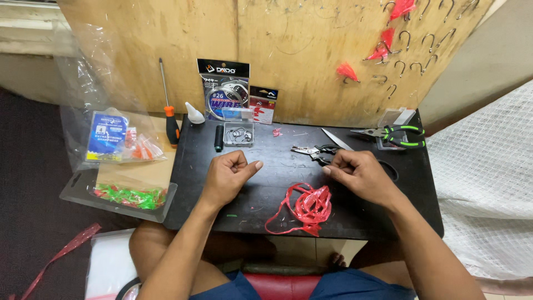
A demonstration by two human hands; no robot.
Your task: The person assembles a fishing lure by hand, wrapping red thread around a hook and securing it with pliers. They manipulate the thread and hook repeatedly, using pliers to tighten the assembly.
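While a clear plastic tray of green strips (130, 196) sits off the black board (222, 214), the left hand (227, 175) is clenched, its contents hidden; a tangled red plastic ribbon (308, 205) lies between it and the right hand (358, 172), pinched shut near small black pliers (313, 151).

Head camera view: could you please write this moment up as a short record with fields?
Surface: black tray on the lap, plywood board with hooks behind
Left hand: left hand closed in a loose fist over the tray; anything it pinches is too small to tell
Right hand: right hand fingers pinched together beside black pliers
Nearest material: red plastic strands heaped between the hands
Also on tray: green-handled pliers, small clear box of hooks
Left of tray: orange-handled screwdriver
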